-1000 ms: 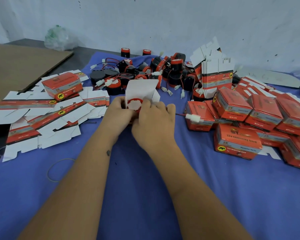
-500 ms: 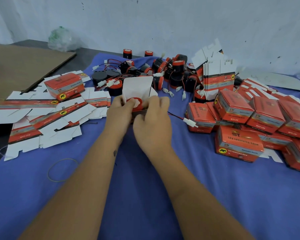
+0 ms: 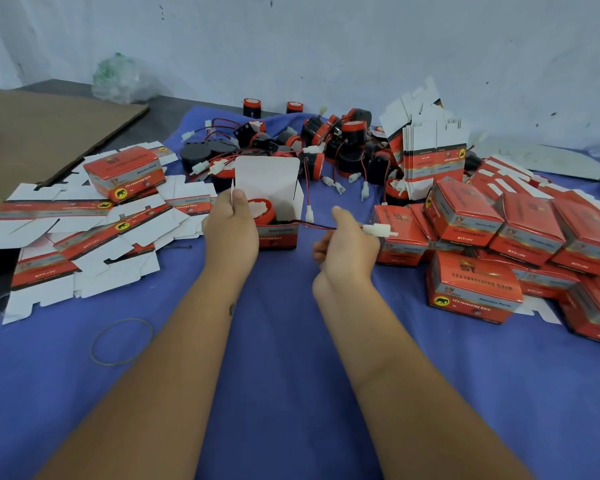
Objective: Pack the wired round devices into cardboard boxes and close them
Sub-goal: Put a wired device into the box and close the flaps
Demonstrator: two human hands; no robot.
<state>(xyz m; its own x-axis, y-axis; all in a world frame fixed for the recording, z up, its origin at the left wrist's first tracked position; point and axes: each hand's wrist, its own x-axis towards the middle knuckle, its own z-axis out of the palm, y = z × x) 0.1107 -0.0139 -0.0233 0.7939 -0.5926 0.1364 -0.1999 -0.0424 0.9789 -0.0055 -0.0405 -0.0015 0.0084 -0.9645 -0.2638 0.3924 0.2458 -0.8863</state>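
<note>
Packing on a blue cloth (image 3: 291, 375) by a pale wall (image 3: 361, 46)

Our left hand (image 3: 231, 233) grips the open box (image 3: 278, 233) holding the round device (image 3: 262, 207) mid-cloth; our right hand (image 3: 349, 251) pinches its wire (image 3: 317, 226).

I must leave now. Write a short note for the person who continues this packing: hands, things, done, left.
Left hand holds the open red cardboard box, lid flap up. Right hand pinches the red-black wire near its white plug.
Round red-topped device sits inside the box.
Done: closed red boxes stacked on the right.
Left: tuck the wire in, close the flap; pack the loose device pile using flat box blanks.
</note>
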